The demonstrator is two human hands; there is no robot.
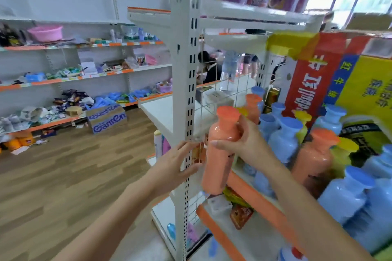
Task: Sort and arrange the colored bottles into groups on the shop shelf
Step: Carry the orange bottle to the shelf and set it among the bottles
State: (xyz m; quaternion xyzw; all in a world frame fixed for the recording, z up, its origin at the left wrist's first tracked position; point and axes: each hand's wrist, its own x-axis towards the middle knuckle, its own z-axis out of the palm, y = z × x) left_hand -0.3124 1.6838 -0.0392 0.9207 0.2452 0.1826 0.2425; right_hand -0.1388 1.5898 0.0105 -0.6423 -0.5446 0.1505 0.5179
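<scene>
**Hands (244, 142) at the shelf end, one orange bottle lifted**

From my feed, the right hand is clamped on the shoulder of the held orange bottle (218, 154). It is off the front edge of the shelf (250, 193), just beside the upright post (186, 70). Its long axis runs near vertical, cap up and leaning slightly right. The left hand (176, 163) lies on that post with its fingers fairly straight. On the shelf, blue bottles (347, 193), yellow bottles (343, 150) and a second orange bottle (314, 154) stand mixed, caps up. All are opaque, so I cannot tell their contents. Blur smears the right side, and the frame crops the nearest blue ones.
</scene>
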